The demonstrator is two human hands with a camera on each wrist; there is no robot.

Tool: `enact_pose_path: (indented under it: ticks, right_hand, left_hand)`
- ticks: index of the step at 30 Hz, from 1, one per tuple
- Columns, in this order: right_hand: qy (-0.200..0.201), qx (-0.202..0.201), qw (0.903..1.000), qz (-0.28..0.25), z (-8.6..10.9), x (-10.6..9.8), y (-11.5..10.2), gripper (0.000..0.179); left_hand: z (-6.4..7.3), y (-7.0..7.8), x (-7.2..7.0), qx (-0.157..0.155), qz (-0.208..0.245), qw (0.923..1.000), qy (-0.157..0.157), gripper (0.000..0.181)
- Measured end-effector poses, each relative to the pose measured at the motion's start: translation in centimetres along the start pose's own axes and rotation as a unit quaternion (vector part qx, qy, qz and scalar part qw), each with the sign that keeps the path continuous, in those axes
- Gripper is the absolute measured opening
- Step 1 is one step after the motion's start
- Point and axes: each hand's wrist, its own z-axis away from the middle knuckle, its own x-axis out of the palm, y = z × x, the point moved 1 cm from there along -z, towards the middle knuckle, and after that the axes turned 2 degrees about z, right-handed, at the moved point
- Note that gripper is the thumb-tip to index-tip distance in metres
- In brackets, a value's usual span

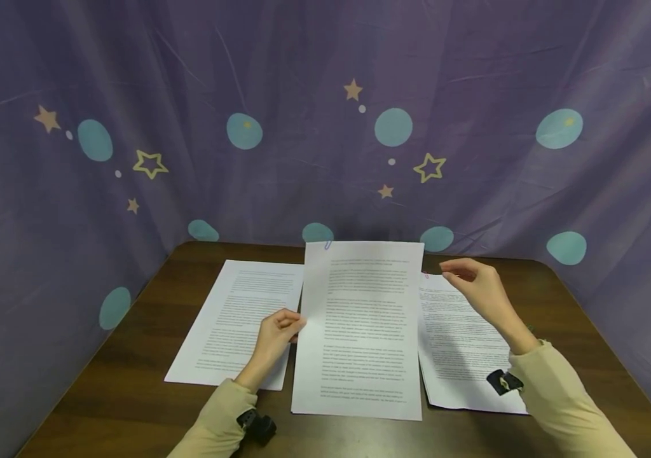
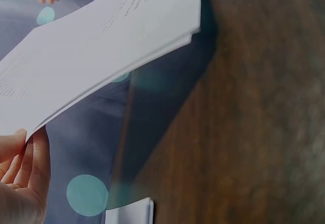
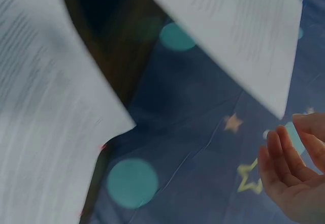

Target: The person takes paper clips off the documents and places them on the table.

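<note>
My left hand (image 1: 276, 331) pinches the left edge of a printed paper stack (image 1: 365, 331), thumb in front and fingers behind. The stack is held up over the middle of the table, and the left wrist view shows its layered sheets bending. A blue paper clip (image 1: 328, 245) sits on its top edge, toward the left corner. My right hand (image 1: 477, 289) is raised to the right of the stack's top right corner, above another printed stack (image 1: 463, 356). Its fingers are loosely bent, and in the right wrist view nothing lies between thumb and fingers.
Another printed stack (image 1: 251, 305) lies flat on the left of the brown wooden table (image 1: 114, 394). A red paper clip (image 1: 425, 276) marks the top left of the right stack. Behind the table hangs a purple curtain (image 1: 302, 76) with stars and dots.
</note>
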Motion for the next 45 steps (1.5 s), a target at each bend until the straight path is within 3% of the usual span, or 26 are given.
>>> enact_pose_path:
  ticks: [4, 13, 24, 36, 42, 45]
  right_hand:
    - [-0.010, -0.001, 0.9999, -0.013, -0.6, 1.1, -2.0, 0.020]
    - [-0.014, -0.046, 0.9971, -0.059, -2.2, 4.3, -5.5, 0.019]
    - [-0.001, -0.080, 0.9882, -0.131, -2.7, 6.1, -12.1, 0.019]
    - [0.013, -0.118, 0.9824, -0.144, -4.5, 9.1, -10.9, 0.024]
    - [0.003, -0.104, 0.9859, -0.132, -4.7, 9.4, -11.0, 0.024]
    - [-0.002, -0.095, 0.9871, -0.129, -4.6, 9.5, -11.0, 0.023]
  left_hand:
    - [0.1, 0.1, 0.0, -0.001, 0.002, 1.0000, -0.003, 0.017]
    - [0.2, 0.9, 0.0, -0.006, -0.005, 0.9997, -0.021, 0.013]
    - [0.0, -0.1, 0.5, 0.010, -0.010, 0.9998, -0.011, 0.014]
    - [0.1, 0.0, 0.8, 0.010, -0.013, 0.9997, -0.019, 0.012]
    - [0.8, 1.7, 0.8, 0.008, -0.008, 0.9994, -0.034, 0.012]
    - [0.8, 1.6, 0.9, 0.012, -0.014, 0.9994, -0.030, 0.011]
